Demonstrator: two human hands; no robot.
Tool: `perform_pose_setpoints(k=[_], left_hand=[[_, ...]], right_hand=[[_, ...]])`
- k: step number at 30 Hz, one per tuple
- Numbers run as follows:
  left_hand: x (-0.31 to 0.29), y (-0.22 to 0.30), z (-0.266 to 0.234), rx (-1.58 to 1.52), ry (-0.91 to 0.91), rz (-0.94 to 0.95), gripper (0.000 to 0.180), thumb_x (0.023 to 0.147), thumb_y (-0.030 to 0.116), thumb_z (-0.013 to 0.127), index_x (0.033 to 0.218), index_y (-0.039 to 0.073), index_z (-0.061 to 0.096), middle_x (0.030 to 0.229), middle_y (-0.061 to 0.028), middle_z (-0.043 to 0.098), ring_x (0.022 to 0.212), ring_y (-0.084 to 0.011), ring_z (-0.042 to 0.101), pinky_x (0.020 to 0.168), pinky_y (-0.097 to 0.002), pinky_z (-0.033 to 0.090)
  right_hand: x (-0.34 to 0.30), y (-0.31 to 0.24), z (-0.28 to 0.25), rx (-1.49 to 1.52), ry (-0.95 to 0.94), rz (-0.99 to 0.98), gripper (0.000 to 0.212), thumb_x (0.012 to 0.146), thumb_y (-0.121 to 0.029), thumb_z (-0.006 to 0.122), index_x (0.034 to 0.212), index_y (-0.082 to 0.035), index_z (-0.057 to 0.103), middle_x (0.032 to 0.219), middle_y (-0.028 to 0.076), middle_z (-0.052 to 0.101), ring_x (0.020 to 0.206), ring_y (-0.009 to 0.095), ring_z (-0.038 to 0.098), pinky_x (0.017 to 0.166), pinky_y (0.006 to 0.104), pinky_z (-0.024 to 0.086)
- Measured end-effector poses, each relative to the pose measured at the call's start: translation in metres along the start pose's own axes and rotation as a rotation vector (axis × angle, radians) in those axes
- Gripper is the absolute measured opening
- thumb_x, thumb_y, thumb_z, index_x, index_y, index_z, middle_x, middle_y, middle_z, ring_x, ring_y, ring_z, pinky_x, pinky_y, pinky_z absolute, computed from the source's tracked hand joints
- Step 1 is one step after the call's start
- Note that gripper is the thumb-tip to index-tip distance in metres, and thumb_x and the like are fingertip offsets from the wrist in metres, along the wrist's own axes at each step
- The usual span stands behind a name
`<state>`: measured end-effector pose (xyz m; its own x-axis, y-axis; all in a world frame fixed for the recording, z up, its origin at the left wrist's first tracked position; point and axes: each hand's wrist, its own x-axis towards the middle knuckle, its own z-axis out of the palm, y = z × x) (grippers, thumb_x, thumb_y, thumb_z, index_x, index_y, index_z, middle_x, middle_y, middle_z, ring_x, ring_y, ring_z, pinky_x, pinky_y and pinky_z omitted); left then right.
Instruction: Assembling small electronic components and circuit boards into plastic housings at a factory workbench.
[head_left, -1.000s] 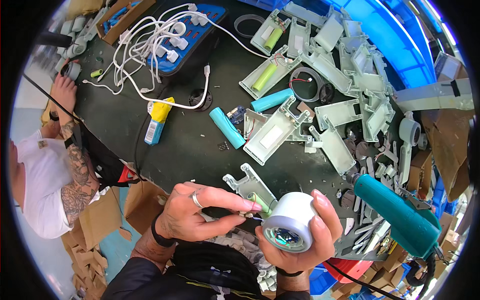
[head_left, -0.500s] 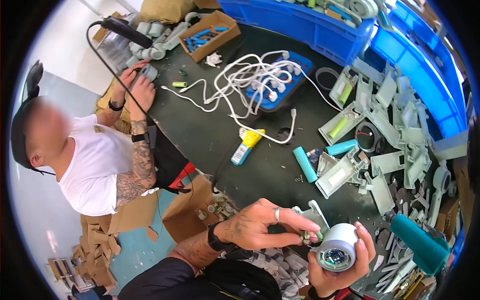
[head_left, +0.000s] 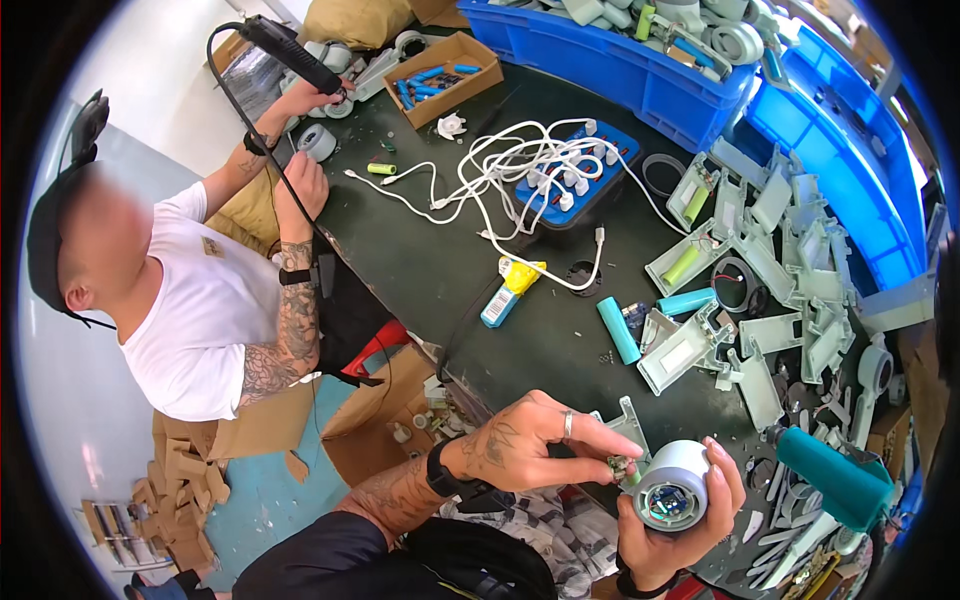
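My right hand point(head_left: 668, 525) is wrapped around a white cylindrical housing point(head_left: 673, 484), its open end with a round circuit board facing me. My left hand point(head_left: 545, 443) pinches a small metal part point(head_left: 618, 467) right at the housing's left side. Both hands hover over the near edge of the dark worktable point(head_left: 430, 260). A grey plastic bracket point(head_left: 626, 422) lies just behind my left fingers.
A co-worker in a white shirt point(head_left: 195, 310) sits at left, working with a corded tool point(head_left: 290, 50). Grey plastic shells point(head_left: 790, 260), teal cylinders point(head_left: 618, 330), a blue tray of white cables point(head_left: 560, 185), a teal power tool point(head_left: 835, 480) and blue bins point(head_left: 650, 80) crowd the table.
The view has swung left and back, bringing the co-worker fully into view. My hands stay together on the white housing, now lower right in the picture.
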<state>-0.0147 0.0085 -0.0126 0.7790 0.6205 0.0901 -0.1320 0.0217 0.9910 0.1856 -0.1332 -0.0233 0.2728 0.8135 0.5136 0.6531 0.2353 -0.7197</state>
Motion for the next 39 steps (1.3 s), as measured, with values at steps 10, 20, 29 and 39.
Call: perform_pose_setpoints(k=[10,20,29,39], left_hand=[[0.005,0.002,-0.003,0.081,-0.057,-0.049,0.038,0.093,0.006,0.085,0.130,0.006,0.079,0.106,-0.0122,0.083,0.087,-0.0190,0.081,0.079,-0.0309,0.063],[-0.013,-0.021,-0.005,0.055,0.163,0.079,0.033,0.069,-0.008,0.081,0.102,-0.001,0.081,0.084,-0.0177,0.081,0.068,-0.0192,0.077,0.063,-0.0266,0.058],[-0.009,-0.016,-0.005,0.125,0.083,0.094,0.042,0.068,-0.006,0.087,0.109,-0.003,0.082,0.088,-0.0194,0.082,0.073,-0.0251,0.081,0.069,-0.0307,0.062],[-0.001,-0.006,-0.005,0.146,0.024,0.066,0.040,0.076,-0.005,0.089,0.115,-0.004,0.081,0.098,-0.0193,0.083,0.088,-0.0267,0.083,0.078,-0.0341,0.064]], right_hand=[[0.000,0.000,-0.010,-0.068,-0.010,-0.008,0.093,0.083,-0.042,0.095,0.150,-0.005,0.042,0.141,0.027,0.056,0.125,0.044,0.064,0.106,0.0555,0.055],[0.016,0.006,0.006,0.161,0.026,-0.076,0.086,0.075,-0.019,0.100,0.145,0.001,0.053,0.140,0.027,0.063,0.123,0.045,0.068,0.103,0.0511,0.061],[0.019,0.001,-0.003,0.148,-0.028,-0.021,0.093,0.070,-0.022,0.104,0.145,-0.006,0.051,0.140,0.023,0.061,0.123,0.043,0.068,0.103,0.0517,0.060],[0.017,0.001,0.001,0.133,-0.007,-0.032,0.087,0.075,-0.017,0.100,0.145,-0.002,0.052,0.139,0.026,0.063,0.122,0.045,0.070,0.103,0.0543,0.061]])
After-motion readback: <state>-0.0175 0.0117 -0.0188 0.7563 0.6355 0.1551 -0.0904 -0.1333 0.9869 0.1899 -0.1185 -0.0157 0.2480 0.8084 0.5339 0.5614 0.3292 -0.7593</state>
